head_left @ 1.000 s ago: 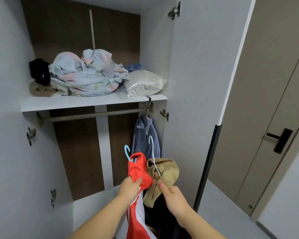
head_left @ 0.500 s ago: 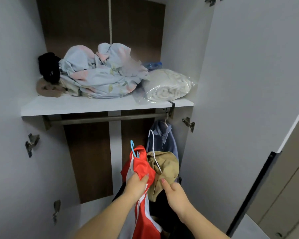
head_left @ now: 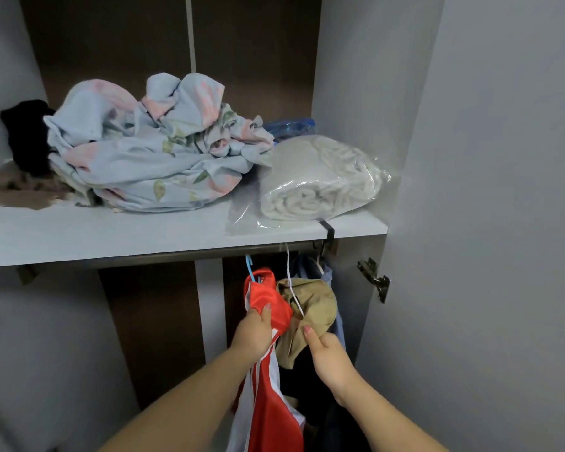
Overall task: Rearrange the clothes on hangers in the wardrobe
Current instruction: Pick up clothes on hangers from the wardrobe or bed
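Note:
My left hand (head_left: 253,331) grips a red and white garment (head_left: 268,386) near its top, where a blue hanger hook (head_left: 250,265) reaches up to just under the rail (head_left: 183,254). My right hand (head_left: 328,353) holds a tan garment (head_left: 313,308) on a white hanger (head_left: 289,275), whose hook rises to the rail. Behind them a blue denim shirt (head_left: 323,275) hangs at the rail's right end. Dark clothing (head_left: 304,380) hangs below the tan garment.
The white shelf (head_left: 79,236) above the rail carries a crumpled floral sheet (head_left: 150,151), a bagged cream blanket (head_left: 317,181), a black item (head_left: 26,135) and a brown item (head_left: 20,189). A hinge (head_left: 374,278) sticks out from the right wall.
Both hands have lifted the two garments higher, bringing the hanger hooks up to the rail. My view has moved closer and turned left, so the room door is out of sight.

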Available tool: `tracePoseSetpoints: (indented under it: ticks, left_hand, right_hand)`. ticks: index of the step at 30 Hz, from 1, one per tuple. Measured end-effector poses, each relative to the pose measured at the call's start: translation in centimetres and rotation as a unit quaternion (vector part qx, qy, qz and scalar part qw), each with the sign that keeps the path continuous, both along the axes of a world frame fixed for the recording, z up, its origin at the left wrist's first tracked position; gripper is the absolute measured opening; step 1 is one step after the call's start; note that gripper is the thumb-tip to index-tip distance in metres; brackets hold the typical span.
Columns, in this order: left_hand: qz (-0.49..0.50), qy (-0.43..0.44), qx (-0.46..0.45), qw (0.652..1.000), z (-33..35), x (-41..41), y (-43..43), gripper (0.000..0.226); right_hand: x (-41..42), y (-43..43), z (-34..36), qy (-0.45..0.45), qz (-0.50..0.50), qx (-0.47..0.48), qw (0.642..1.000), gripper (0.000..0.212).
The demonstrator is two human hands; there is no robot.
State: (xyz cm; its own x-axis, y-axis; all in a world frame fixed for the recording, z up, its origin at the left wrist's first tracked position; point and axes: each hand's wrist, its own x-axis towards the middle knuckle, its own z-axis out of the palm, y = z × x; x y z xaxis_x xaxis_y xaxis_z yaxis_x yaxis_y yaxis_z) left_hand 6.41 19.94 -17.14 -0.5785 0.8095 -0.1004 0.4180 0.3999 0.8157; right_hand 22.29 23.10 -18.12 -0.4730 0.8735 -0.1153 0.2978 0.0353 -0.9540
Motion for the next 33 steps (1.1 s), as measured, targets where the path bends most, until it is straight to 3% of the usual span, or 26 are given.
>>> tracePoseSetpoints:
  ticks: [4,17,23,33]
  left_hand:
    - [0.008,-0.012,0.002,1.000,0.7,-0.4,2.6,0.053]
    - [-0.009,0.072,-0.078,0.994,1.5,-2.2,10.3,0.047]
    - [0.021,0.048,-0.073,0.996,0.5,-3.7,11.9,0.047]
    - [-0.028,0.057,-0.115,0.991,-1.4,-6.5,12.9,0.048]
  right_hand:
    - [-1.2,2.7,0.1,0.024,-0.001,-0.011,1.000,0.037]
    - [-3.0,9.0,-0.1,0.043,-0.037,-0.049,0.997,0.036]
    - [-4.6,10.9,-0.2,0.053,-0.056,-0.051,0.996,0.028]
    - [-6.4,11.7,-2.4,-0.013,-0.069,-0.088,0.994,0.028]
